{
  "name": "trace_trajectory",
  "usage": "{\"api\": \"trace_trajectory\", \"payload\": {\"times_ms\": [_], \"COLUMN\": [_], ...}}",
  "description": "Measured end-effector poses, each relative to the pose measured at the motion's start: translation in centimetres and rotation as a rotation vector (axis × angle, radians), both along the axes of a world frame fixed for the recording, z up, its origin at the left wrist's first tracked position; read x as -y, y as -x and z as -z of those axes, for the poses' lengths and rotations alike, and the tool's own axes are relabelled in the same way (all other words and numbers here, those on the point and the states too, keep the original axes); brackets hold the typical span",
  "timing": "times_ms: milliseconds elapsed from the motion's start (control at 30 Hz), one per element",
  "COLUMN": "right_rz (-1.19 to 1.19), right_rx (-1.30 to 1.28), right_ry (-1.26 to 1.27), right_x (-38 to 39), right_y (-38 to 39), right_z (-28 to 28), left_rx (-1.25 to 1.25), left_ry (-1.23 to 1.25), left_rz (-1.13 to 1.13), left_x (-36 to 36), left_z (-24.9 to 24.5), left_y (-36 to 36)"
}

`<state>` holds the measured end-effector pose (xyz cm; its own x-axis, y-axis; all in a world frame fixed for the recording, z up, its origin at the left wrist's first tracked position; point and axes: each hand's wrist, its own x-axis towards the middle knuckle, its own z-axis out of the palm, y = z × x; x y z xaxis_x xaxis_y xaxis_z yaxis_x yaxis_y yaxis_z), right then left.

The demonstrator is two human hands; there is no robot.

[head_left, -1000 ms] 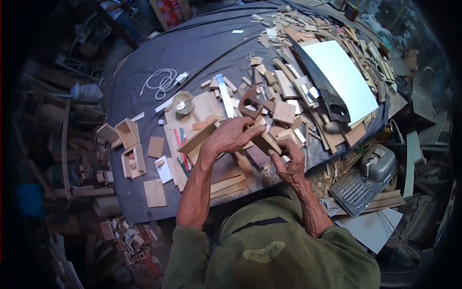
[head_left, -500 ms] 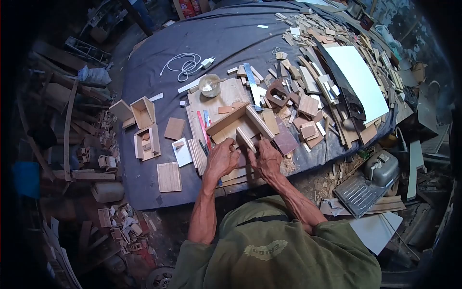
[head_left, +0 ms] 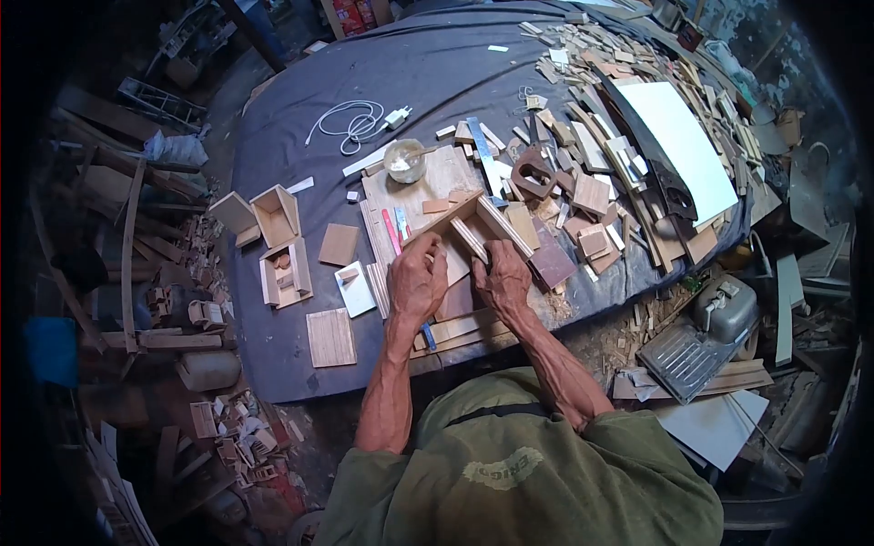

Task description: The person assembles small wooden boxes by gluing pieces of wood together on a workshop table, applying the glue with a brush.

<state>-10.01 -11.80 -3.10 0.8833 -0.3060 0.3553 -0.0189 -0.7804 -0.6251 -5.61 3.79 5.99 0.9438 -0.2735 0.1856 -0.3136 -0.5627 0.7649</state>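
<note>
A small open wooden frame [head_left: 503, 224] sits tilted on the board in front of me, with a short wooden divider [head_left: 468, 240] standing inside it. My left hand [head_left: 420, 275] is closed on the frame's left side. The fingers of my right hand [head_left: 503, 276] are closed on the near end of the divider. Beside the frame lie a red tool [head_left: 391, 231], a small light-brown block [head_left: 435, 207] and a metal ruler [head_left: 485, 158]. A bowl of white paste [head_left: 404, 162] with a stick in it stands beyond them.
Small wooden boxes [head_left: 276, 216] and flat panels [head_left: 330, 338] lie at the left. A white charger cable [head_left: 350, 125] is farther back. At the right are a handsaw [head_left: 675, 194], a hand plane [head_left: 533, 175], a white sheet [head_left: 678, 150] and many wood offcuts.
The divider has moved in toward the frame's upper left side, with my right hand on it. My left hand has shifted up along the frame. The whole view has shifted slightly.
</note>
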Motion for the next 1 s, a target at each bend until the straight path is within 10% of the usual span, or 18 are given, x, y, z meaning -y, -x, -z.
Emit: {"api": "trace_trajectory", "payload": {"times_ms": [1000], "right_rz": [0.003], "right_rx": [-0.044], "right_ry": [-0.118], "right_x": [-0.1], "right_y": [1.4], "right_z": [3.2], "left_rx": [-0.172], "left_ry": [-0.421], "left_rz": [0.352], "left_x": [2.3], "left_z": [1.8], "left_y": [-10.1]}}
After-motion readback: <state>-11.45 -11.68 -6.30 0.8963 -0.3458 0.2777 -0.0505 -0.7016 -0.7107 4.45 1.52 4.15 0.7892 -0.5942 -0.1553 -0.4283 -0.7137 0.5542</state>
